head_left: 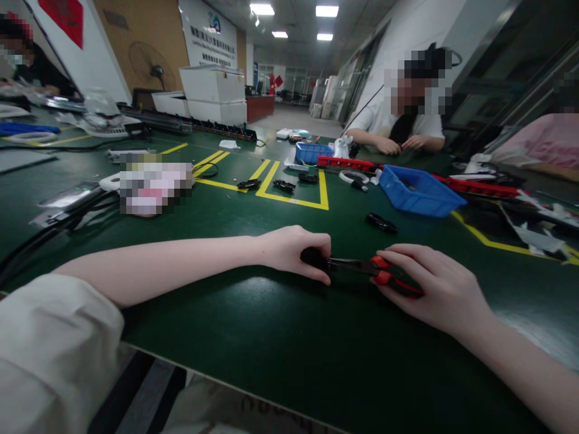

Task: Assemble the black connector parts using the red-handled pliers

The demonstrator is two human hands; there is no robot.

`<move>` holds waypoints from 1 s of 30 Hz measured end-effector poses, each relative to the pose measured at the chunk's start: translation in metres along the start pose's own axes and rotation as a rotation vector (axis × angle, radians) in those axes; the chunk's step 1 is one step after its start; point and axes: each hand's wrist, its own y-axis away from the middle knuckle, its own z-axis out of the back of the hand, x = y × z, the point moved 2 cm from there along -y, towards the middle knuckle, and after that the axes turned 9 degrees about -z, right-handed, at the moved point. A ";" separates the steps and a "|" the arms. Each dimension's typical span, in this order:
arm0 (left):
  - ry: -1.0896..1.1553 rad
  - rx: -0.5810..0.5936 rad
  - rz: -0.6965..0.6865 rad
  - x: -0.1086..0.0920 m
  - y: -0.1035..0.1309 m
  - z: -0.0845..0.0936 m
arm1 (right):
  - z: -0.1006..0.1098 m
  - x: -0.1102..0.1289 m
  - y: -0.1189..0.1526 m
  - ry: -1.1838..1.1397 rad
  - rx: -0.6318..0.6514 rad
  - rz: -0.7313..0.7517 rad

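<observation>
My left hand (294, 250) is closed around a small black part (315, 258) above the green table; the fingers cover much of it, and I cannot make out its exact kind. From the right, my right hand (436, 286) grips long-nose pliers (382, 268) by their red handles. The dark jaws point left and reach the black part at my left fingertips. Whether the jaws pinch it or only touch it, I cannot tell. Beyond my hands lies a black part (381, 222), with more small black parts (284, 185) near the yellow tape.
A blue bin (418, 190) stands at the right, and a smaller blue basket (312, 152) farther back. Red strips (348, 163) lie behind. At left are a pink phone-like object (156, 187) and black cables (58, 226). A co-worker (402, 120) sits across the table.
</observation>
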 end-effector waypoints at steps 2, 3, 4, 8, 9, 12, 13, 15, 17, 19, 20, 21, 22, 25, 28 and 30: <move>0.009 -0.002 -0.005 0.000 0.000 0.000 | 0.000 0.000 0.000 -0.002 -0.004 0.007; 0.010 0.000 -0.001 0.001 0.001 0.000 | 0.000 0.000 0.000 0.003 -0.007 0.012; 0.008 0.004 0.006 0.001 0.001 0.000 | 0.000 0.000 0.000 0.010 -0.012 0.019; -0.002 0.005 -0.009 0.002 0.001 0.000 | 0.001 0.002 0.000 0.031 -0.023 0.047; -0.003 0.002 -0.018 0.002 0.001 0.000 | 0.001 0.002 0.000 0.025 -0.022 0.048; 0.000 -0.004 -0.027 0.002 0.000 0.000 | 0.000 0.002 0.000 -0.016 -0.008 0.034; 0.001 -0.004 -0.021 0.002 0.000 0.000 | 0.000 0.003 0.001 -0.034 0.002 0.027; -0.003 -0.002 -0.005 0.001 -0.001 0.000 | 0.000 0.003 0.001 -0.065 0.022 0.006; -0.005 0.005 0.010 0.002 -0.001 0.000 | 0.000 0.003 0.001 -0.085 0.039 -0.016; -0.002 0.011 0.017 0.002 0.000 0.000 | 0.000 0.003 0.000 -0.092 0.052 -0.033; 0.002 0.015 0.016 0.002 0.000 0.000 | 0.000 0.003 -0.001 -0.093 0.057 -0.036; 0.007 0.019 0.014 0.003 0.000 0.000 | 0.000 0.003 -0.001 -0.093 0.064 -0.037; 0.011 0.021 0.010 0.003 0.000 -0.001 | 0.001 0.003 -0.002 -0.091 0.068 -0.037; 0.020 0.024 0.006 0.004 0.000 -0.001 | 0.000 0.003 -0.002 -0.084 0.083 -0.048; 0.019 0.032 0.019 0.005 0.000 -0.002 | 0.000 0.002 -0.002 -0.071 0.097 -0.059; 0.018 0.038 0.039 0.004 -0.001 -0.001 | 0.000 0.001 -0.002 -0.057 0.097 -0.051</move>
